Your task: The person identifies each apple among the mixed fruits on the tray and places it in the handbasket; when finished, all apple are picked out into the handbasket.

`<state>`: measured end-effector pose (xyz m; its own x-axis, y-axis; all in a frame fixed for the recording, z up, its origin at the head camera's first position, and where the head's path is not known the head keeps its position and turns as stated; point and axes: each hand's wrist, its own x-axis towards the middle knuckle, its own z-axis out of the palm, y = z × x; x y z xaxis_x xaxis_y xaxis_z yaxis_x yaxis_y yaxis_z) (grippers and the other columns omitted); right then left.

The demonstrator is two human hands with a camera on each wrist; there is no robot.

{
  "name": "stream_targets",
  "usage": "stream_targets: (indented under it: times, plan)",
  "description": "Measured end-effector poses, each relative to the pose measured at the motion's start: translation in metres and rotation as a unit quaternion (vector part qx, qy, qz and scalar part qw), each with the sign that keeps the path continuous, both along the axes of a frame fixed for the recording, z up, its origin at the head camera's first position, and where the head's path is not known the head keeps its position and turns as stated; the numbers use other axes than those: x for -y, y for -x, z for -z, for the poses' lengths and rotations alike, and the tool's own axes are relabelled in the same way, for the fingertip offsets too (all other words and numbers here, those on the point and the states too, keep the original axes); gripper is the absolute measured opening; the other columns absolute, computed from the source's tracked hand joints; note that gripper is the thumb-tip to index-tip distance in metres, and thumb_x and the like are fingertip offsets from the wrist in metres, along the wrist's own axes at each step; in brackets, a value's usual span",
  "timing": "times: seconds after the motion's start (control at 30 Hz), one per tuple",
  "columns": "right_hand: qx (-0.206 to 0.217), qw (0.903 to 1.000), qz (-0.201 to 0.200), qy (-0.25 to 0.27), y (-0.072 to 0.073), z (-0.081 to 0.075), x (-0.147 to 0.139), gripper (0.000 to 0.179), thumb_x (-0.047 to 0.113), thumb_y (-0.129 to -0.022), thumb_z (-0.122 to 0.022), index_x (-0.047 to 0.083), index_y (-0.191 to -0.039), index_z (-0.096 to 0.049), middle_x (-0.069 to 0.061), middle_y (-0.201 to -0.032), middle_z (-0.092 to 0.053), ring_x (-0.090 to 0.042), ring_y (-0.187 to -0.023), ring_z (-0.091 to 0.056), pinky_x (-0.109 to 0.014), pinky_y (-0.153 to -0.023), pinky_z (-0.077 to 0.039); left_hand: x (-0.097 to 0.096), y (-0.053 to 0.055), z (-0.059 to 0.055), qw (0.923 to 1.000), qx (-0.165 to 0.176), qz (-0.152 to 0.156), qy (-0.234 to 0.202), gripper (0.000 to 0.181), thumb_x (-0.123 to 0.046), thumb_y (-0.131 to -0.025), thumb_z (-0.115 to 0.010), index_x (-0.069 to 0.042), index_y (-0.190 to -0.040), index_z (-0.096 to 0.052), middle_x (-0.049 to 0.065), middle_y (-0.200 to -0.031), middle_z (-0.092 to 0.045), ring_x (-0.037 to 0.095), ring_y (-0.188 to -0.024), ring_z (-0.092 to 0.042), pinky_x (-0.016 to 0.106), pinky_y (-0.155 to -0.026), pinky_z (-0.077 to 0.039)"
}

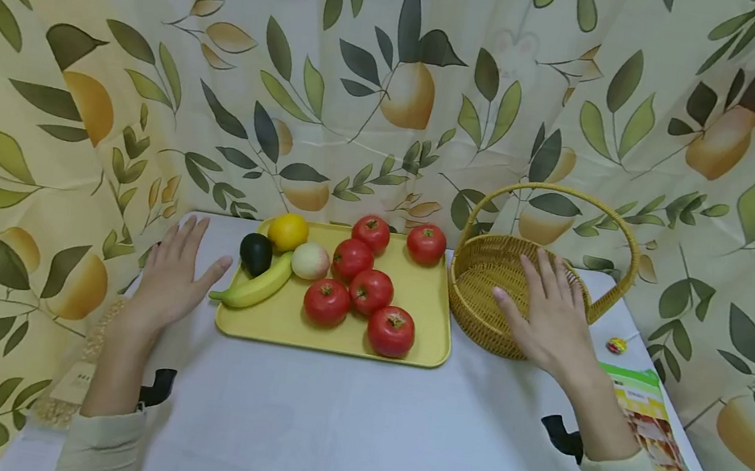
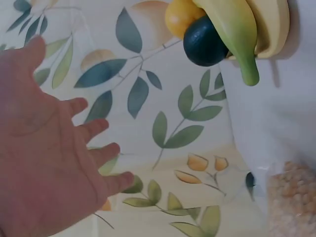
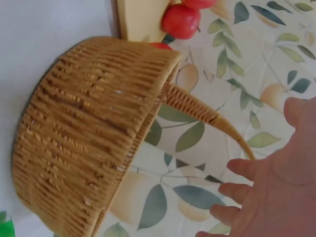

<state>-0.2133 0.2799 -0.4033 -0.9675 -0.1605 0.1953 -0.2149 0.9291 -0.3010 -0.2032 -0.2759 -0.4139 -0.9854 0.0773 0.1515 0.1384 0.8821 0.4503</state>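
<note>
My left hand [image 1: 169, 282] is held with straight, spread fingers at the left of a yellow tray [image 1: 332, 341], nearest a banana [image 1: 256, 286]. My right hand [image 1: 551, 314] is likewise spread and overlaps a wicker basket [image 1: 485, 300] in the head view; nothing is in its grasp. On the tray's left lie the banana, an avocado [image 1: 256, 254], a lemon [image 1: 288, 232] and a pale peach [image 1: 311, 261]. Several red tomatoes [image 1: 371, 292] fill its middle and right. In the right wrist view the basket's tall handle [image 3: 207, 116] rises near my right fingertips.
A green and yellow packet [image 1: 658, 440] lies along the table's right edge, below a small wrapped lollipop [image 1: 616, 346]. At the left edge is a clear bag of pale beans or kernels [image 1: 59, 404]. A leaf-patterned curtain [image 1: 396, 108] surrounds the white table [image 1: 348, 435].
</note>
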Motion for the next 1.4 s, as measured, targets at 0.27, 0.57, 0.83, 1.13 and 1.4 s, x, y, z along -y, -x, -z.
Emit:
stream_targets:
  times: [0.27, 0.57, 0.83, 1.13, 1.4]
  plan:
    - [-0.011, 0.9975, -0.015, 0.068, -0.004, -0.004, 0.013, 0.079, 0.058, -0.109, -0.035, 0.006, -0.167, -0.018, -0.020, -0.174, -0.002, -0.042, -0.159, 0.004, -0.065, -0.125, 0.003, 0.007, -0.004, 0.008, 0.9895, -0.020, -0.027, -0.140, 0.082, -0.050, -0.110, -0.042, -0.005, -0.167, -0.003, 0.030, -0.170, -0.008, 0.053, -0.155, -0.006, 0.072, -0.121, -0.008]
    - [0.013, 0.9919, -0.032, 0.122, -0.005, -0.006, 0.031, 0.075, 0.056, -0.111, -0.034, 0.006, -0.165, -0.024, -0.018, -0.174, -0.006, -0.040, -0.160, -0.001, -0.075, -0.119, -0.014, 0.006, -0.005, 0.026, 0.9477, 0.067, -0.093, -0.298, 0.084, -0.061, -0.108, -0.031, -0.009, -0.168, -0.002, 0.029, -0.168, -0.018, 0.051, -0.153, -0.022, 0.069, -0.121, -0.023]
    - [0.053, 0.9829, -0.052, 0.168, -0.003, -0.003, 0.046, 0.071, 0.054, -0.111, -0.032, 0.007, -0.164, -0.029, -0.017, -0.174, -0.014, -0.050, -0.155, -0.018, -0.077, -0.116, -0.020, 0.003, 0.001, 0.044, 0.9318, 0.126, -0.085, -0.330, 0.085, -0.062, -0.108, -0.025, -0.003, -0.167, -0.005, 0.032, -0.166, -0.022, 0.053, -0.146, -0.034, 0.063, -0.120, -0.029]
    - [0.077, 0.9688, -0.083, 0.221, -0.004, 0.011, 0.063, 0.068, 0.051, -0.112, -0.035, 0.000, -0.156, -0.043, -0.023, -0.161, -0.041, -0.043, -0.150, -0.035, -0.064, -0.120, -0.030, -0.002, 0.004, 0.059, 0.9165, 0.148, -0.100, -0.358, 0.085, -0.058, -0.110, -0.029, 0.005, -0.163, -0.012, 0.033, -0.160, -0.034, 0.047, -0.149, -0.035, 0.053, -0.124, -0.029]
    - [0.105, 0.9627, -0.086, 0.234, -0.004, 0.021, 0.074, 0.064, 0.050, -0.112, -0.038, 0.000, -0.149, -0.052, -0.023, -0.150, -0.054, -0.043, -0.137, -0.052, -0.062, -0.110, -0.045, -0.004, 0.003, 0.064, 0.9196, 0.139, -0.108, -0.351, 0.080, -0.053, -0.111, -0.034, 0.010, -0.159, -0.023, 0.036, -0.150, -0.046, 0.047, -0.141, -0.047, 0.052, -0.121, -0.035]
